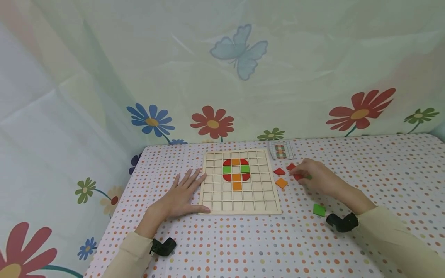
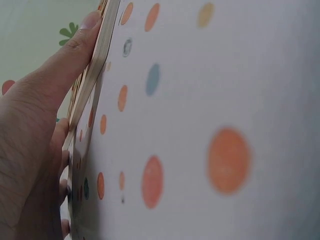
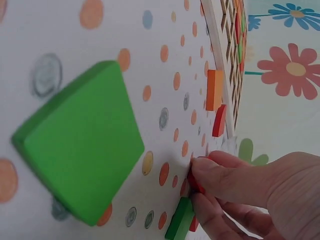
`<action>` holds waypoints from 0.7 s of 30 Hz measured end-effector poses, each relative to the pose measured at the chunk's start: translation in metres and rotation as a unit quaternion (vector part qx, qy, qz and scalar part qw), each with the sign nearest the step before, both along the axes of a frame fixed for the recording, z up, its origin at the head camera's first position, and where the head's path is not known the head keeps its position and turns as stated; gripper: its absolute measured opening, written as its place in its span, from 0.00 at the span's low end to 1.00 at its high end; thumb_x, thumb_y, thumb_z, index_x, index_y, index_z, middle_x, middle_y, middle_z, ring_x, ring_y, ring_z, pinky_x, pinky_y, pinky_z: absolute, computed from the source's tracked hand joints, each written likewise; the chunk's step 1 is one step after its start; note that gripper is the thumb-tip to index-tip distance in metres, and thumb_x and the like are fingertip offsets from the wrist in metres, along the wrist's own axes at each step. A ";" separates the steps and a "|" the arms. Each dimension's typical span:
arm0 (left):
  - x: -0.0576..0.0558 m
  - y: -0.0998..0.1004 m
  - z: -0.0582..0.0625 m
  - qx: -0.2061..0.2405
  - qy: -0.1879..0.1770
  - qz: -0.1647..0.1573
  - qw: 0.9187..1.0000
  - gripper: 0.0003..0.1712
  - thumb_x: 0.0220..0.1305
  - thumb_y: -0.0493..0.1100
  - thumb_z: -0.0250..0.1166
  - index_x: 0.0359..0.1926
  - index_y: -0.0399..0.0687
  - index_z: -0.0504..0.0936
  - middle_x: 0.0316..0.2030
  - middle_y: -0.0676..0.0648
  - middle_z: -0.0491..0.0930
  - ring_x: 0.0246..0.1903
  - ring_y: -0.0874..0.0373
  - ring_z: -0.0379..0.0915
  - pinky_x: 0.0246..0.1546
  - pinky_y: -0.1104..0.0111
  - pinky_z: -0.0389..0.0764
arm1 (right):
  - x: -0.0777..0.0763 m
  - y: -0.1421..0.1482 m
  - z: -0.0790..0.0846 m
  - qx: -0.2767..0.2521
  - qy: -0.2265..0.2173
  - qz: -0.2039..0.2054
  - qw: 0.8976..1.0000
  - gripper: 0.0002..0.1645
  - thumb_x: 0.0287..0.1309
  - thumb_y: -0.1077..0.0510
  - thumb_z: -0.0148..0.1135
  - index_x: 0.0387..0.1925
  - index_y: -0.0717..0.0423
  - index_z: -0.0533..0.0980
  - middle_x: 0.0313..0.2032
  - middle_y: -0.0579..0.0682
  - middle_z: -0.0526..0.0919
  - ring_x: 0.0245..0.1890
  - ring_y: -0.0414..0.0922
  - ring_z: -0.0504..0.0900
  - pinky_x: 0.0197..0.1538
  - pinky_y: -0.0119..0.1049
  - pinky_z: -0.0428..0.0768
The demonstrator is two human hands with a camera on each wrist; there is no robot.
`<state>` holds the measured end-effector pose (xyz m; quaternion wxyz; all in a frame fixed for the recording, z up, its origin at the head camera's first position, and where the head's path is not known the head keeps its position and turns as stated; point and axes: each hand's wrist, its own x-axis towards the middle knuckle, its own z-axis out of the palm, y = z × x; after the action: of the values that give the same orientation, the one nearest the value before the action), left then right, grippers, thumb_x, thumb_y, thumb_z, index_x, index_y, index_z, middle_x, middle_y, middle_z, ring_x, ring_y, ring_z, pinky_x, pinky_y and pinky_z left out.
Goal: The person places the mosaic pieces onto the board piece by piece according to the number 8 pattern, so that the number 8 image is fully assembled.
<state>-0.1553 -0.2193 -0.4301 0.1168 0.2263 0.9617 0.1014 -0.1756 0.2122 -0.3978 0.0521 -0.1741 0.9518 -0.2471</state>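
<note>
Currently, a red piece sits pinched within the right hand.

My left hand fills the left side of the frame, its thumb stretched toward the upper left, the tip against a wooden board seen edge-on. My other fingers show partly below. Dotted cloth spreads across the right (mostly orange spots), and a green flower sits at upper left.
</note>
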 end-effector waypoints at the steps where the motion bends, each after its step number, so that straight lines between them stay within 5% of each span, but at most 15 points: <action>1: 0.000 0.000 0.000 0.001 0.001 0.000 1.000 0.64 0.59 0.80 0.63 0.85 0.56 0.48 0.85 0.47 0.39 0.83 0.42 0.30 0.79 0.39 0.35 | 0.000 0.000 0.000 -0.002 -0.003 -0.002 1.000 0.17 0.55 0.75 0.73 0.48 0.66 0.86 0.41 0.58 0.79 0.38 0.52 0.77 0.39 0.44 0.80; 9: -0.001 0.002 -0.003 0.000 0.004 0.001 1.000 0.64 0.59 0.79 0.63 0.85 0.56 0.48 0.85 0.47 0.40 0.83 0.42 0.30 0.79 0.38 0.36 | 0.001 0.002 0.000 -0.004 -0.001 -0.017 1.000 0.09 0.54 0.76 0.73 0.34 0.62 0.86 0.35 0.53 0.80 0.36 0.51 0.77 0.41 0.48 0.81; 15: -0.001 0.002 -0.003 -0.004 0.002 0.002 1.000 0.64 0.59 0.79 0.63 0.85 0.56 0.48 0.85 0.47 0.40 0.83 0.42 0.30 0.79 0.39 0.36 | 0.005 0.002 -0.002 -0.020 0.007 -0.023 1.000 0.11 0.53 0.78 0.72 0.38 0.66 0.85 0.34 0.53 0.86 0.36 0.51 0.83 0.47 0.57 0.84; 21: 0.000 0.000 -0.001 -0.007 -0.002 0.005 1.000 0.65 0.59 0.80 0.63 0.85 0.56 0.47 0.85 0.47 0.39 0.83 0.42 0.29 0.79 0.39 0.35 | 0.008 -0.009 0.006 -0.035 0.041 -0.003 0.999 0.12 0.51 0.76 0.75 0.38 0.66 0.87 0.32 0.51 0.87 0.33 0.48 0.81 0.38 0.45 0.84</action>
<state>-0.1555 -0.2191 -0.4308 0.1199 0.2207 0.9632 0.0959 -0.1671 0.2031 -0.3919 0.0058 -0.1827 0.9444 -0.2733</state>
